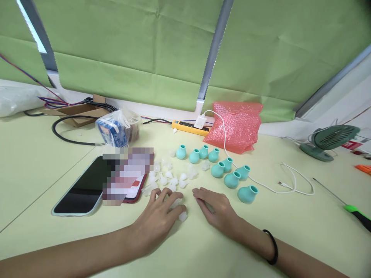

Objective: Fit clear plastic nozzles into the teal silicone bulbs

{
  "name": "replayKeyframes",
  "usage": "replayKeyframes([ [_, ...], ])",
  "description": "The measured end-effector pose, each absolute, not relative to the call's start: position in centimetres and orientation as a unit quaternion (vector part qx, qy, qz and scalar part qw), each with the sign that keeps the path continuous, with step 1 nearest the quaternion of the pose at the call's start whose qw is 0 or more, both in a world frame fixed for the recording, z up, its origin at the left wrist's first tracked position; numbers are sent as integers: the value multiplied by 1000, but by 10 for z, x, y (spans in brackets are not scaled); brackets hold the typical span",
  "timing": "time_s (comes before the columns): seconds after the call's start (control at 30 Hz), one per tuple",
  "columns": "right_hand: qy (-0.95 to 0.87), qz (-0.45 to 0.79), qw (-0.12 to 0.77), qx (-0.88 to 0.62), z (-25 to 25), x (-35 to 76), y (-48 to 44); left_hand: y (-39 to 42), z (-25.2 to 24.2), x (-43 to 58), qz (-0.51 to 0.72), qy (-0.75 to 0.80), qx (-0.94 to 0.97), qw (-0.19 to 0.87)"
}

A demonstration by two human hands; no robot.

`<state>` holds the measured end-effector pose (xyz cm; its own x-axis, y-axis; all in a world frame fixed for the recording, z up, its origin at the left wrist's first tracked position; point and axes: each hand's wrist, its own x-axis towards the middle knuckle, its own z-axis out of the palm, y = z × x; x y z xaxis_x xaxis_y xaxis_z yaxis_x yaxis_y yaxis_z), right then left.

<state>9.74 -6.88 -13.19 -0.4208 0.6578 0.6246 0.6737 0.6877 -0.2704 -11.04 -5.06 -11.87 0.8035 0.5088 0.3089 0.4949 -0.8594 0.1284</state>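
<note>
My left hand (158,218) is spread over small translucent white pieces, its fingers bent and apart. One such piece (182,216) touches or lies beside its thumb side, and another shows partly beneath the fingers. My right hand (216,208) rests on its side to the right, fingers pressed together and thumb tip close to them; anything between the tips is hidden. More white pieces (174,180) of mixed shapes lie scattered beyond my left hand. Behind my right hand stand several turquoise bulb-shaped parts (218,170) with open necks, some tilted.
Two phones (82,189) overlap at left. Behind lie a plastic-wrapped blue package (111,129), a yellow power strip (189,128) and a pink bubble-wrap bag (236,127). To the right are a white cable (272,190), a green fan (330,141) and a screwdriver (355,212).
</note>
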Motion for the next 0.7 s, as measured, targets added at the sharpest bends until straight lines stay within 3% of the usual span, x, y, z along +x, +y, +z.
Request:
replayKeyframes([
  [0.33,-837,-22,395,-379,-130,98,-70,-52,-114,-113,320,196,923,89],
  [0.43,-838,-21,398,-373,-132,98,-70,-58,-103,-114,354,86,928,75],
  [0.57,-847,-20,386,-365,-132,98,-69,-65,-94,-114,313,-58,947,33],
  [0.7,-848,-13,391,-356,-131,97,-70,-65,-99,-111,216,63,973,47],
])
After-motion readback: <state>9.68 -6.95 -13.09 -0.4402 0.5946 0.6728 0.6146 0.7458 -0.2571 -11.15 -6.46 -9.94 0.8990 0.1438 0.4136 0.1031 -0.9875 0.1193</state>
